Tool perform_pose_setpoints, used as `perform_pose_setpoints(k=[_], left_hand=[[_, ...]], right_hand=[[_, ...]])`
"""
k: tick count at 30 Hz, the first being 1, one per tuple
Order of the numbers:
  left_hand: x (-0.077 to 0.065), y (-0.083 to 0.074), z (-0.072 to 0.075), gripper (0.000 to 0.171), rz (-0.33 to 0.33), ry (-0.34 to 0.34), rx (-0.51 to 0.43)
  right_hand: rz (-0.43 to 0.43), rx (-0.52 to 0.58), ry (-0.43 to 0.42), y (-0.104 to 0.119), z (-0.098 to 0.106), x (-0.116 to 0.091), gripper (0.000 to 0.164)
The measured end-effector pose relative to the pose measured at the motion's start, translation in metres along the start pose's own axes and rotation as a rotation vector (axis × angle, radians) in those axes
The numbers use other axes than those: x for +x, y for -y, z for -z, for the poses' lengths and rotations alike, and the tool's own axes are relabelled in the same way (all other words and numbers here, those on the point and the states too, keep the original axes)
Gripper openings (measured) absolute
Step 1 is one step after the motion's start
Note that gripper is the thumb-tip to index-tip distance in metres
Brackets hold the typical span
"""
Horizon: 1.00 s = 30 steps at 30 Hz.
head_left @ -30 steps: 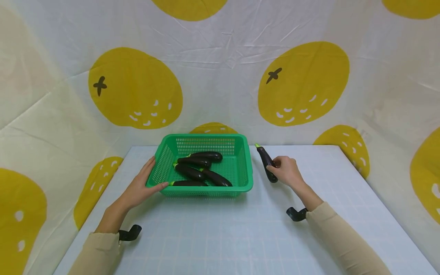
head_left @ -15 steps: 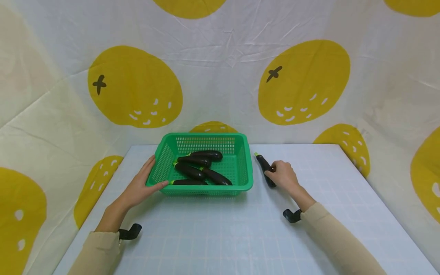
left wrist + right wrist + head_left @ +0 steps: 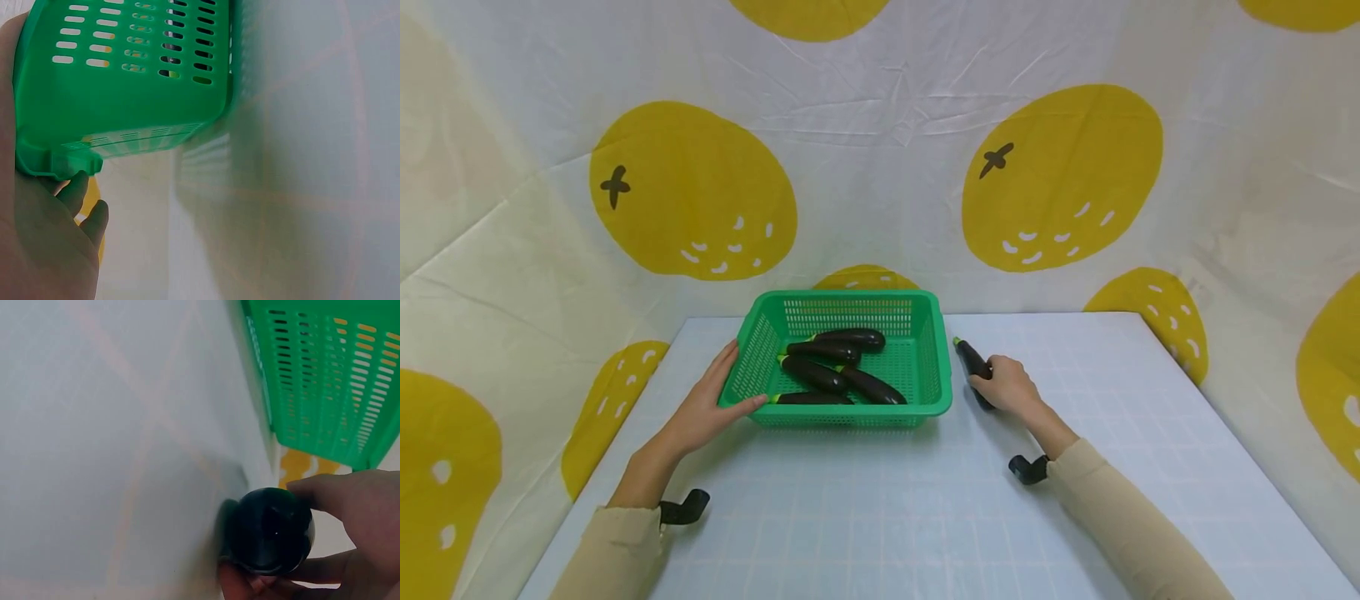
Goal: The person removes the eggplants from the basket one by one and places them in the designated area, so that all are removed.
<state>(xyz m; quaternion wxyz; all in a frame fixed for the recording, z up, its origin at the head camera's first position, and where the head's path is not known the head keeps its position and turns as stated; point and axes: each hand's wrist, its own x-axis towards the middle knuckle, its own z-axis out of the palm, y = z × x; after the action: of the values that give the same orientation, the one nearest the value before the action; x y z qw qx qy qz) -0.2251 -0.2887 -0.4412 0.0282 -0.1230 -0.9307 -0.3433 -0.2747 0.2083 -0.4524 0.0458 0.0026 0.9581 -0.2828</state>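
Observation:
A green plastic basket (image 3: pixel 857 412) with slotted sides stands near the back of the table, several dark eggplants (image 3: pixel 814 375) lying in it. My left hand (image 3: pixel 700 406) rests against its left front corner, thumb on the front rim and fingers spread along the left side. The left wrist view shows fingertips (image 3: pixel 95 220) beside the basket's corner. To the right of the basket, my right hand (image 3: pixel 1011 387) grips another eggplant (image 3: pixel 972 358) near its thick end, green stem pointing away. In the right wrist view this eggplant (image 3: pixel 265 531) appears end-on between thumb and fingers, close over the table.
A pale checked cloth (image 3: pixel 865 517) covers the table. Behind and at the sides hangs a white curtain (image 3: pixel 880 200) with large yellow fruit prints. Black wrist cameras (image 3: pixel 685 507) are worn on both wrists.
My right hand has lowered the eggplant toward the table and shifted slightly left, nearer the basket. My left hand and the basket have stayed where they were.

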Motion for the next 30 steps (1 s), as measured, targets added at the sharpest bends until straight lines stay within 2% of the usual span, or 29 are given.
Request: perform_pose_setpoints(k=[7, 10, 17, 30], left_hand=[[-0.001, 0.001, -0.001, 0.104, 0.003, -0.002, -0.001], [-0.001, 0.001, -0.001, 0.104, 0.006, -0.002, 0.000], [-0.001, 0.004, -0.001, 0.104, 0.000, -0.004, -0.003], [0.001, 0.004, -0.001, 0.104, 0.000, 0.000, 0.000]], right_hand=[[0.042, -0.020, 0.024, 0.003, 0.007, -0.006, 0.059], [0.048, -0.018, 0.030, 0.004, 0.011, -0.008, 0.062], [0.096, -0.014, 0.020, 0.007, 0.025, -0.015, 0.061], [0.219, 0.014, -0.049, 0.010, 0.047, -0.030, 0.052]])
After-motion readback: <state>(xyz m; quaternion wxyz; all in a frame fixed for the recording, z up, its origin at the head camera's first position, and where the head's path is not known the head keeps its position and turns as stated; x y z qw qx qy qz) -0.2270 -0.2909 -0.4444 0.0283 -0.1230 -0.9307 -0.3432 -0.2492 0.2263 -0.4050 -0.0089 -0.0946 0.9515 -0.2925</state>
